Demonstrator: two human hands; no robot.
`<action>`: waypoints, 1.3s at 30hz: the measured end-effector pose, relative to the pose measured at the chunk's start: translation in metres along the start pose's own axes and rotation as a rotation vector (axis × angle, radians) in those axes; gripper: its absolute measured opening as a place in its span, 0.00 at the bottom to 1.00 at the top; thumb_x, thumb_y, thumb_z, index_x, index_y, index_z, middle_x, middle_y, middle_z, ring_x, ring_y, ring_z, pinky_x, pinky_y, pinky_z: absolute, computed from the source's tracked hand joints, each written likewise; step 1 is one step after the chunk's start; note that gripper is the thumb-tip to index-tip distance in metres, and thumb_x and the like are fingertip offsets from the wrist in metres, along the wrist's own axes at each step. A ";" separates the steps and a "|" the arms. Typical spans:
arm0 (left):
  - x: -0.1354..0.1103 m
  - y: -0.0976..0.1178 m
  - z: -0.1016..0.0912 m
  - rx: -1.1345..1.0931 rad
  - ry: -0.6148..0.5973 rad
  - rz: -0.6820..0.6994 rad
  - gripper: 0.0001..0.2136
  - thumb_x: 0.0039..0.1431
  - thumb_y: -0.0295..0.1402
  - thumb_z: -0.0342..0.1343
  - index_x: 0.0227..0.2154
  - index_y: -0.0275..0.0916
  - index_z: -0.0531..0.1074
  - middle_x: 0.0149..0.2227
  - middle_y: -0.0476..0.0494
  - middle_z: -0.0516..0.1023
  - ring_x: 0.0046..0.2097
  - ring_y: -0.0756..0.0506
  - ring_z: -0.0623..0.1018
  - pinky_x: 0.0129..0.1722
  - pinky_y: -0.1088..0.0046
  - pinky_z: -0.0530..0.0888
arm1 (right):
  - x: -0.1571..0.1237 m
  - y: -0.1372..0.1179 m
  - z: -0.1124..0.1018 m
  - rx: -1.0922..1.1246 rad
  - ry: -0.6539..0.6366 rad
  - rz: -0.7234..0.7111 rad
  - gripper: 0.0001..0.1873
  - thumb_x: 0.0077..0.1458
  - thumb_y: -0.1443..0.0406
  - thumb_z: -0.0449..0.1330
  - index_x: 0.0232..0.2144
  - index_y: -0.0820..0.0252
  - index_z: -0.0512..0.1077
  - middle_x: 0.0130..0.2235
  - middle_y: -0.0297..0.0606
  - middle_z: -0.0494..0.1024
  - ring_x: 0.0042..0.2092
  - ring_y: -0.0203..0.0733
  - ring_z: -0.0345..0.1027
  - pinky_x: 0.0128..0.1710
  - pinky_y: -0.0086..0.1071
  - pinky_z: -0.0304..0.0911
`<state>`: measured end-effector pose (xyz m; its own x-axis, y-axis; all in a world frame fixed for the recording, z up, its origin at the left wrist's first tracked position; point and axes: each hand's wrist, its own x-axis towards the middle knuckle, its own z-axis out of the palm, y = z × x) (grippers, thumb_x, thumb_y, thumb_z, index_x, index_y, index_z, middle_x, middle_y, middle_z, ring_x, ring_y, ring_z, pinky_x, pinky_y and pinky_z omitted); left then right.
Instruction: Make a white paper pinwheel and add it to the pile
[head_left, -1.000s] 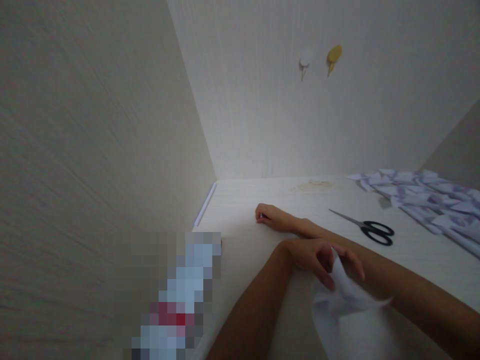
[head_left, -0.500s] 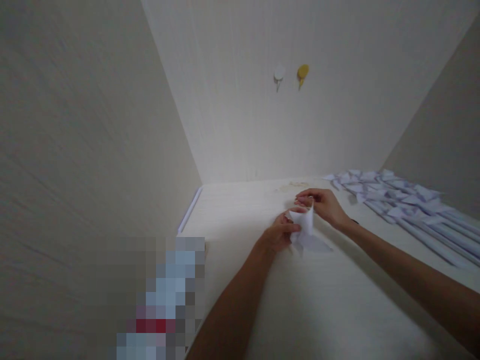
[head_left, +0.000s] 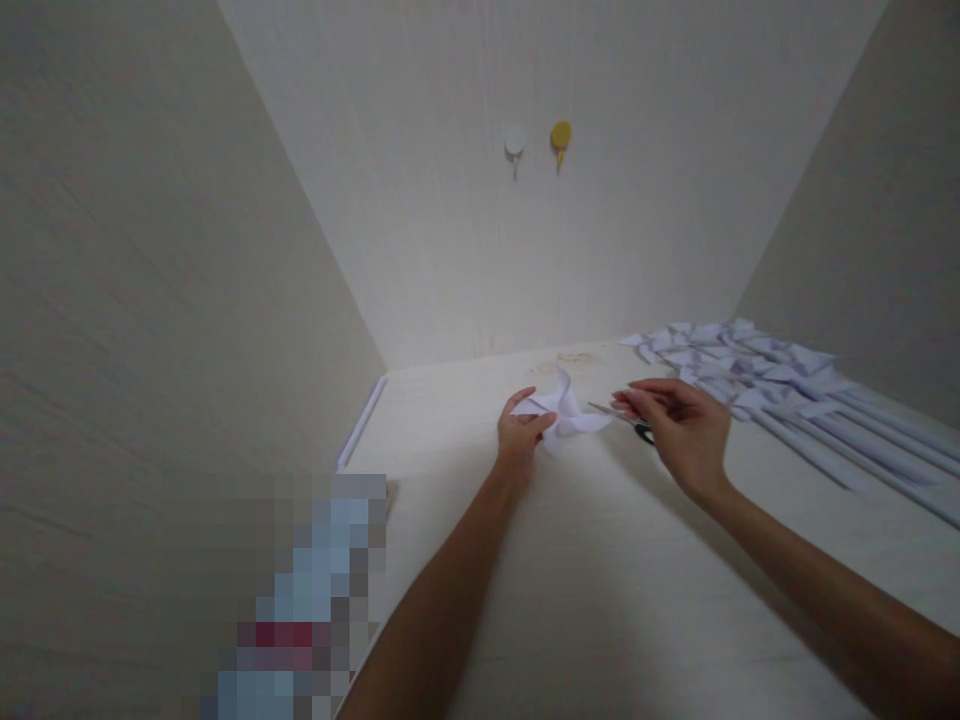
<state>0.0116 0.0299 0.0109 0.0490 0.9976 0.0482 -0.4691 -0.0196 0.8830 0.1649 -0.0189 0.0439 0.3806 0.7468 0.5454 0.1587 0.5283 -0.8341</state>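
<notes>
My left hand (head_left: 519, 432) pinches a white folded paper pinwheel (head_left: 564, 412) and holds it just above the pale tabletop (head_left: 600, 580). To the right of it, my right hand (head_left: 684, 428) hovers with fingers loosely stretched and apart, holding nothing. The right hand is over black-handled scissors (head_left: 626, 420), whose blades and part of a handle show beside the fingers.
A pile of finished white paper pinwheels on white sticks (head_left: 780, 385) lies at the back right. Two wall hooks, one white (head_left: 514, 142) and one yellow (head_left: 560, 135), are on the back wall. Walls close the table at left, back and right. A blurred-out patch sits at the lower left.
The view has swung right and up. Both hands had held the paper together; now only the left hand holds it, and the right hand has let go and moved right over the scissors.
</notes>
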 end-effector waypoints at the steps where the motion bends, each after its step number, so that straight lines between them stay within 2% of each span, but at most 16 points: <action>1: 0.000 -0.001 0.001 0.042 0.027 0.021 0.27 0.30 0.26 0.61 0.40 0.36 0.62 0.13 0.61 0.64 0.16 0.57 0.63 0.18 0.82 0.58 | -0.004 0.002 0.001 -0.041 0.002 -0.039 0.06 0.43 0.63 0.61 0.26 0.61 0.71 0.23 0.36 0.76 0.26 0.39 0.71 0.26 0.32 0.69; 4: -0.001 -0.004 0.004 0.144 0.111 0.083 0.27 0.31 0.28 0.61 0.40 0.35 0.62 0.13 0.60 0.65 0.15 0.56 0.63 0.17 0.82 0.58 | -0.015 0.015 0.004 -0.175 -0.053 -0.185 0.05 0.45 0.64 0.59 0.26 0.60 0.71 0.23 0.35 0.75 0.24 0.37 0.70 0.22 0.30 0.67; 8: -0.003 -0.004 0.006 0.239 0.191 0.134 0.26 0.31 0.29 0.61 0.40 0.35 0.63 0.13 0.58 0.66 0.15 0.56 0.63 0.16 0.82 0.58 | -0.025 0.032 0.004 -0.341 -0.233 -0.408 0.05 0.49 0.68 0.55 0.30 0.58 0.71 0.28 0.35 0.77 0.27 0.37 0.70 0.26 0.30 0.66; 10: -0.004 -0.003 0.008 0.266 0.199 0.148 0.26 0.32 0.28 0.61 0.40 0.35 0.63 0.13 0.58 0.66 0.15 0.56 0.63 0.16 0.82 0.58 | -0.025 0.034 0.005 -0.387 -0.243 -0.491 0.06 0.50 0.69 0.55 0.30 0.57 0.71 0.29 0.35 0.77 0.29 0.37 0.70 0.28 0.30 0.66; 13: -0.007 -0.002 0.012 0.332 0.195 0.172 0.24 0.33 0.27 0.60 0.39 0.35 0.64 0.13 0.59 0.64 0.14 0.57 0.62 0.15 0.84 0.57 | -0.022 0.034 0.005 -0.422 -0.191 -0.554 0.04 0.49 0.69 0.55 0.28 0.58 0.71 0.27 0.36 0.76 0.30 0.37 0.69 0.30 0.31 0.64; 18: -0.010 -0.003 0.016 0.415 0.161 0.200 0.22 0.34 0.27 0.60 0.37 0.36 0.64 0.14 0.58 0.65 0.15 0.57 0.64 0.16 0.84 0.60 | -0.019 0.039 0.007 -0.526 -0.108 -0.531 0.05 0.48 0.66 0.57 0.22 0.60 0.69 0.21 0.34 0.68 0.25 0.36 0.62 0.26 0.32 0.56; 21: -0.010 -0.004 0.017 0.413 0.143 0.199 0.22 0.33 0.27 0.60 0.37 0.36 0.64 0.15 0.57 0.66 0.16 0.56 0.66 0.16 0.84 0.62 | -0.020 0.042 0.007 -0.566 -0.123 -0.522 0.06 0.49 0.65 0.57 0.21 0.59 0.68 0.21 0.32 0.67 0.24 0.34 0.60 0.27 0.32 0.53; 24: -0.010 -0.005 0.016 0.401 0.141 0.198 0.22 0.33 0.26 0.60 0.37 0.37 0.64 0.16 0.57 0.67 0.17 0.55 0.67 0.17 0.83 0.63 | -0.020 0.040 0.007 -0.556 -0.128 -0.520 0.07 0.49 0.65 0.56 0.21 0.59 0.67 0.21 0.31 0.66 0.23 0.33 0.57 0.27 0.31 0.52; 29: -0.010 -0.004 0.016 0.386 0.165 0.194 0.22 0.33 0.27 0.60 0.37 0.36 0.64 0.17 0.56 0.68 0.17 0.55 0.68 0.17 0.83 0.64 | -0.019 0.035 0.007 -0.538 -0.060 -0.485 0.07 0.49 0.66 0.56 0.20 0.59 0.66 0.20 0.30 0.63 0.23 0.33 0.56 0.27 0.31 0.52; 39: -0.012 -0.003 0.019 0.355 0.137 0.199 0.21 0.33 0.26 0.60 0.36 0.36 0.64 0.18 0.55 0.69 0.18 0.54 0.70 0.18 0.83 0.66 | -0.021 0.037 0.008 -0.589 -0.126 -0.547 0.07 0.48 0.66 0.57 0.20 0.60 0.67 0.19 0.29 0.64 0.22 0.32 0.55 0.27 0.31 0.49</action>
<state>0.0294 0.0172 0.0164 -0.1403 0.9713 0.1923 -0.1239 -0.2099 0.9698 0.1553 -0.0115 0.0024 0.0104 0.5033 0.8640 0.7587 0.5588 -0.3347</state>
